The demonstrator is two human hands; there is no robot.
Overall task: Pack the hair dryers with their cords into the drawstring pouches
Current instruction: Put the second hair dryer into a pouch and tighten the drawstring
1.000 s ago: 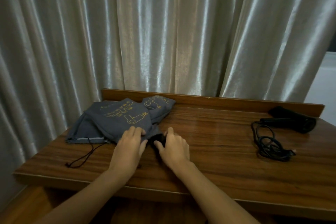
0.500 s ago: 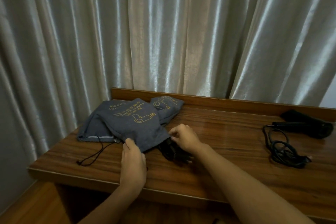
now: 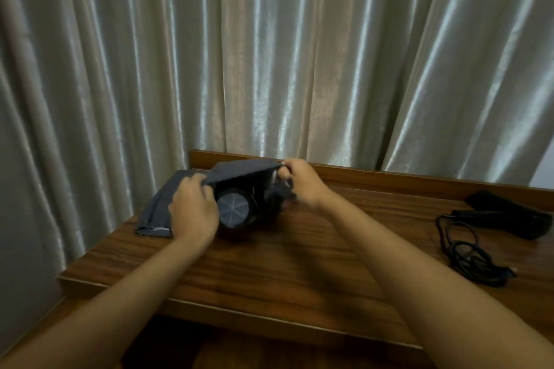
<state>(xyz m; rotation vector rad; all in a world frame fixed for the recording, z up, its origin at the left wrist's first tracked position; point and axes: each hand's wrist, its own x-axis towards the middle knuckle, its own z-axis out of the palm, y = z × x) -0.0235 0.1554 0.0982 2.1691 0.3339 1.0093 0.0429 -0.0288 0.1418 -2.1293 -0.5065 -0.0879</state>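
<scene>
A grey drawstring pouch (image 3: 239, 169) is held open at the back left of the wooden table (image 3: 299, 263). My left hand (image 3: 193, 210) grips the left side of its mouth and my right hand (image 3: 299, 181) pinches the right side, lifted. Inside the mouth a black hair dryer (image 3: 233, 210) shows its round grey rear grille. More grey pouch fabric (image 3: 156, 213) lies flat under and left of it. A second black hair dryer (image 3: 509, 216) lies at the far right with its coiled black cord (image 3: 467, 252) in front of it.
Pale satin curtains (image 3: 269, 54) hang close behind the table. A raised wooden lip (image 3: 389, 177) runs along the back edge. The table's front edge (image 3: 239, 311) is near my forearms, with wooden floor below.
Both hands lifted the pouch's mouth and spread it open, so the hair dryer's grille now shows inside. The camera has moved closer and turned left.
</scene>
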